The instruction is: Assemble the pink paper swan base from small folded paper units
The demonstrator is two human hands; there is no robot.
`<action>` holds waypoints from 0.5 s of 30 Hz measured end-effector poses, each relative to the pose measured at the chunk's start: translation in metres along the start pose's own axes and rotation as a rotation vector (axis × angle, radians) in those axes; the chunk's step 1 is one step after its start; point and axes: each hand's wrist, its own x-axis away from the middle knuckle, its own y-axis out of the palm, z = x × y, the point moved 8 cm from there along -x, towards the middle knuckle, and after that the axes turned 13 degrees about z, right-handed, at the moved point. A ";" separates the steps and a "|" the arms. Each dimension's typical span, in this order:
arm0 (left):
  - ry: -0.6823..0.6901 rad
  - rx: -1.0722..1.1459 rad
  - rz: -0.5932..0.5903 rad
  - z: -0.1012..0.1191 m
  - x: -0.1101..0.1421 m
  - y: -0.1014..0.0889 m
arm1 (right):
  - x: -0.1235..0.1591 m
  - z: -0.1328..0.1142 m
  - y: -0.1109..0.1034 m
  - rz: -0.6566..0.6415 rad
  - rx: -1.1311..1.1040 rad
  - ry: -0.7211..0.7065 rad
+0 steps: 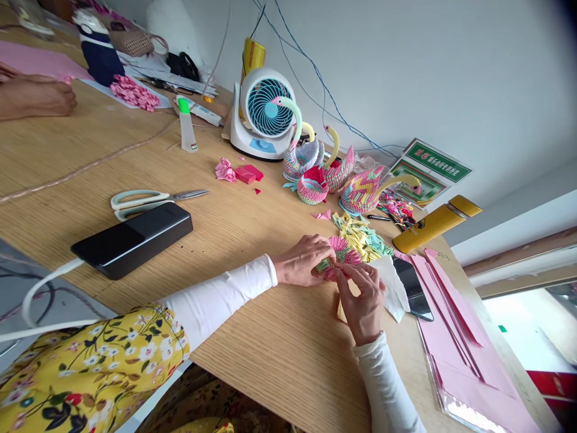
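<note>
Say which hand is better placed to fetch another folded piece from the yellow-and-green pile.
Probably the right hand: the pile lies just beyond it, while the round paper piece sits between the left hand and the pile.

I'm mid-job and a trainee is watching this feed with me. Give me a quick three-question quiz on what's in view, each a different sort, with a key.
1. True or false: the left hand and the right hand both touch the round folded-paper piece.
2. Pick one: the small bottle, standing left of the fan in the picture, has a cap that is: A) red, B) green, C) blue.
3. Fill in the colour: the scissors lie beside a ____ block-shaped device with a white cable.

Key: 1. True. 2. B. 3. Black.
</note>
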 end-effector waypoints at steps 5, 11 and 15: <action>0.007 0.010 -0.010 0.002 0.000 -0.001 | 0.000 -0.009 0.002 -0.084 0.058 -0.066; 0.009 0.004 -0.016 0.002 0.000 0.000 | 0.002 -0.010 0.004 -0.095 0.107 -0.090; 0.009 0.001 -0.021 0.003 0.001 0.001 | 0.004 -0.007 0.006 -0.092 0.118 -0.088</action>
